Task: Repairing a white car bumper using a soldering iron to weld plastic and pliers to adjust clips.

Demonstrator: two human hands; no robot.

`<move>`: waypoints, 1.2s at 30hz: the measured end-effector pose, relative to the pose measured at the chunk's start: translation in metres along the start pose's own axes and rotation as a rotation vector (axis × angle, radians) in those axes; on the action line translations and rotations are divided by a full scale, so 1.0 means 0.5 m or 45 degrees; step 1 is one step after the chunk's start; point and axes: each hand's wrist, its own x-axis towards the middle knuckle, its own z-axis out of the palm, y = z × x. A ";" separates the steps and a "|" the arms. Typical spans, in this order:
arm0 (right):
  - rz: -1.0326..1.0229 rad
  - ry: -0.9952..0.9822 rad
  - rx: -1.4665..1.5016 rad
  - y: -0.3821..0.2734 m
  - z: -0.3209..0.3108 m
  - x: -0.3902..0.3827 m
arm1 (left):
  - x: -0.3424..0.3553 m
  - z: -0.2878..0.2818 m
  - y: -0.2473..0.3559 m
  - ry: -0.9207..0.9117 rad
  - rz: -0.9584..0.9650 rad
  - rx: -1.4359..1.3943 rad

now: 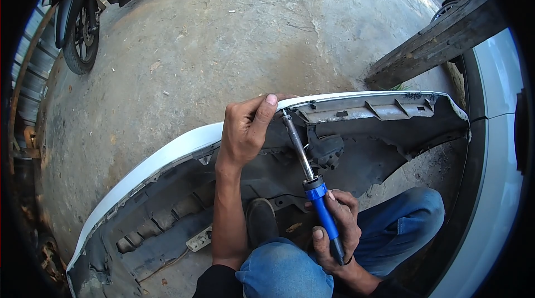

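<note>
A car bumper (184, 137), white outside and dark inside, lies across in front of me with its inner side toward me. My left hand (245, 131) is closed over its upper edge near the middle, thumb on top and fingers hidden behind. In my right hand (344, 225) is a soldering iron (320, 204) with a blue handle and a long metal shaft. It slants up and to the left. Its tip is at the bumper's inner edge, just right of my left hand; whether it touches cannot be made out.
A power strip (198, 240) with a cable lies between the bumper and my left forearm. My jeans-clad knees (284, 270) are close below. A thick wooden post (440, 37) and a white car (504, 142) stand at right. A motorbike (83, 25) is parked far left on the concrete floor (223, 36).
</note>
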 end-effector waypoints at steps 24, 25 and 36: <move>0.048 0.023 0.050 0.003 0.000 -0.009 | -0.001 0.000 -0.002 0.005 0.002 -0.019; 0.056 0.038 0.048 0.002 0.000 -0.009 | -0.002 0.001 -0.001 -0.003 0.008 -0.031; 0.013 0.049 0.035 0.001 0.002 -0.003 | 0.000 -0.001 -0.004 0.005 0.004 -0.015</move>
